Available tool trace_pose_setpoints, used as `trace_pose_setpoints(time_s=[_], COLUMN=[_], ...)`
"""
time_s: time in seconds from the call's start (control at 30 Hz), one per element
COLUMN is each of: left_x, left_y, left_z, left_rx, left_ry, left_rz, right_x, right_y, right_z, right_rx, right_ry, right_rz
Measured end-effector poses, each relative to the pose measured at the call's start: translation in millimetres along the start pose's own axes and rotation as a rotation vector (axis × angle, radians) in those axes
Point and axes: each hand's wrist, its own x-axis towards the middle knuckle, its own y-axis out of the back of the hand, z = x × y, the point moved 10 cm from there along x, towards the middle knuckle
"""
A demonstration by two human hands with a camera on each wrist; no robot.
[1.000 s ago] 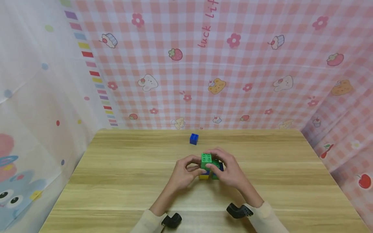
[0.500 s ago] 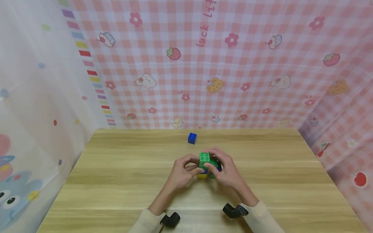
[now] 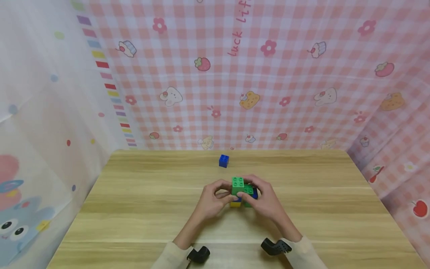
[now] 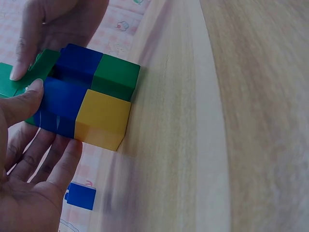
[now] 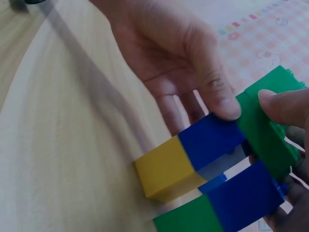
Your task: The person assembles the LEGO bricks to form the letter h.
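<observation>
Head: joined blocks (image 3: 238, 186) in right grip (image 3: 267, 198)

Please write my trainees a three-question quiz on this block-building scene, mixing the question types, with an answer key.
1. Multiple choice: what colour is the loose block near the far edge of the table? A red; B blue; C yellow.
2. True or false: the yellow block sits above the blue block it is joined to.
3. Fill in: the left hand and right hand both hold the joined blocks, whose topmost block is ____.

Key: 1 B; 2 False, it sits below; 3 green.
</observation>
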Motion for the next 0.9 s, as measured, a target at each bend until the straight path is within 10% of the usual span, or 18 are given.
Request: trace_pose_setpoints(time_s=[0.5, 0.9], left_x=[0.3, 1.3], left_y=[1.9, 31.5], left_z=[1.5, -6.9], left_rx=[0.024, 0.174], left_ry=[0.014, 0.021], left_rz=[-0.032, -0.021], right_x=[-0.3, -2.7], right_y=[-3, -2], right_z=[9, 15], right_rx=[-0.053, -0.074], right_ry=[-0.013, -0.073], right_rz=[-0.003, 0.005])
